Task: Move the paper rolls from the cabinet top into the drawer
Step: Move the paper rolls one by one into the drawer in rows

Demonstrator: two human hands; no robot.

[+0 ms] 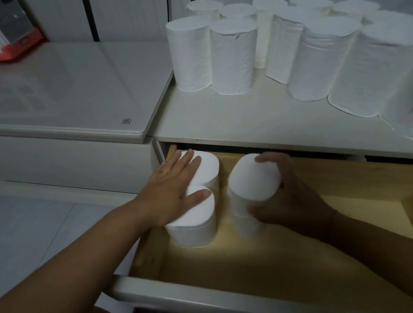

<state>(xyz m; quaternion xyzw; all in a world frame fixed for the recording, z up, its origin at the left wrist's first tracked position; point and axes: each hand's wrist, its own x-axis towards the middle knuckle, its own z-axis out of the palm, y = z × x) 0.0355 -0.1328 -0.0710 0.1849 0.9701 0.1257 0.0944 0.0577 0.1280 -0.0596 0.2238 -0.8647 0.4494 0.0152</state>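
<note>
Placing step. Right grip (287, 197) is curling round a roll (251, 176), setting it upright in the drawer (194, 291) beside the pair (209, 165); left grip (170, 191), fingers straight, is pressing those. Next: let go, fetch from cluster (319, 57) on cabinet top (221, 118).

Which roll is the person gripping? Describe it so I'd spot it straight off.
Find the open wooden drawer under the cabinet top. Two rolls stand together at its left, under the flat left hand. The third roll stands apart to their right, the only one gripped by the right hand.
</note>
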